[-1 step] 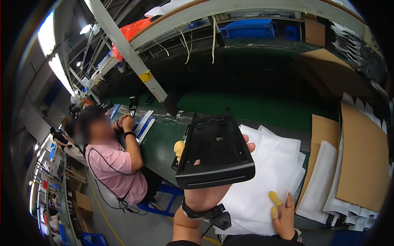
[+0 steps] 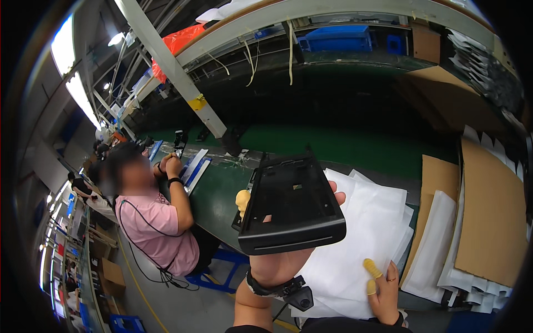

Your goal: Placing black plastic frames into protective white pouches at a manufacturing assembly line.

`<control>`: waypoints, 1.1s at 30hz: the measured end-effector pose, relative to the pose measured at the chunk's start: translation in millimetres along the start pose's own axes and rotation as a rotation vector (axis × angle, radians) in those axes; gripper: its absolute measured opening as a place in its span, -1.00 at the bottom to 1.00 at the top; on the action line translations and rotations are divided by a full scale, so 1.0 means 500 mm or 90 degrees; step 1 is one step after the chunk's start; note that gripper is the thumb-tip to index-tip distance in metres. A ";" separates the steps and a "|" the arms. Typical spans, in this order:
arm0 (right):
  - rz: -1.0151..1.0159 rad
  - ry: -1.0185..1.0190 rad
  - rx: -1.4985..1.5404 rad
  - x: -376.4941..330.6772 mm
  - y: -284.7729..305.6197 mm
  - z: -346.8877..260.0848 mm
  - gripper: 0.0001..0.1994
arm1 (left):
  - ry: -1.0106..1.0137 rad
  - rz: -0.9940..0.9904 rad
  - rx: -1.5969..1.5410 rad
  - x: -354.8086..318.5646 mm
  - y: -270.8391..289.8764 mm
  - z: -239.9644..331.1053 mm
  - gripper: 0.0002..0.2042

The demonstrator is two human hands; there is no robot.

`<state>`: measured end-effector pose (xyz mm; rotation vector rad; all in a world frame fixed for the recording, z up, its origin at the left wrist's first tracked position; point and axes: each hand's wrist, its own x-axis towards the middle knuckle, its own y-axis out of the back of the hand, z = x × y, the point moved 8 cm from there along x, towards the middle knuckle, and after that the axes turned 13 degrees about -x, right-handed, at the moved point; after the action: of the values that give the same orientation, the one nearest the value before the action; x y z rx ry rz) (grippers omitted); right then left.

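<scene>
A black plastic housing (image 2: 291, 194), shaped like a shallow tray with a raised rim and a slot along its near edge, is held up in front of me, tilted toward me. My left hand (image 2: 280, 263) grips it from below, with fingertips showing at its right side and a yellow finger cot (image 2: 242, 201) at its left. Most of that palm is hidden under the housing. My right hand (image 2: 384, 294) rests on a stack of white sheets (image 2: 355, 233), its fingers apart and holding nothing. Yellow cots cover its thumb and a finger.
Cardboard sheets (image 2: 491, 205) and white liners stand on the right of the green bench (image 2: 222, 188). A co-worker in a pink shirt (image 2: 158, 227) sits at the left, handling a small part. A slanting metal post (image 2: 177, 83) rises beyond the bench. A blue stool (image 2: 222, 272) stands below.
</scene>
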<state>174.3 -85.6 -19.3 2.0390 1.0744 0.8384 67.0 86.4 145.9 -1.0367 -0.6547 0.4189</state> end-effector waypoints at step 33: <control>0.105 0.082 0.061 -0.007 0.009 0.003 -0.54 | 0.289 0.148 1.389 0.562 0.525 -0.126 -0.25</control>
<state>175.9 -91.0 -17.2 2.2020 1.0427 1.0321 312.6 335.4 -25.6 0.9086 0.4899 0.7239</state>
